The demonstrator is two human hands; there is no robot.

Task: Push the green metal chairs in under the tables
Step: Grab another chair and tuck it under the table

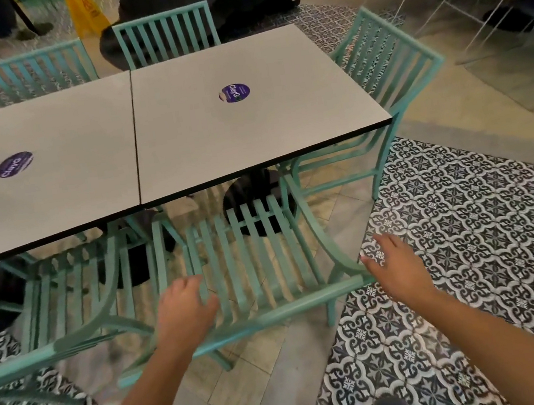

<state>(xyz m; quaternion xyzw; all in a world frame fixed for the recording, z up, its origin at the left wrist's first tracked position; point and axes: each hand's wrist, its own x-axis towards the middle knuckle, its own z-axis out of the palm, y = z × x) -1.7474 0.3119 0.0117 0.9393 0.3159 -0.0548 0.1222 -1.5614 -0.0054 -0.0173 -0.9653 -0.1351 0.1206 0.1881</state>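
Head view: two grey square tabletops point(245, 115) joined side by side are seen over beige and black-and-white patterned floor tiles point(469, 224). A green slatted metal chair point(253, 260) is partly tucked beneath. Its backrest is touched by the left hand point(184, 308), fingers curled; the right hand point(392, 263) is spread beside it.

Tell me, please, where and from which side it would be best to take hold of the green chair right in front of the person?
Probably by the top rail of the chair, from behind, one grip near each end. The backrest faces the person and the seat already points under the table, so a forward push there should slide it in. The left hand and right hand hover there, apparently holding nothing.
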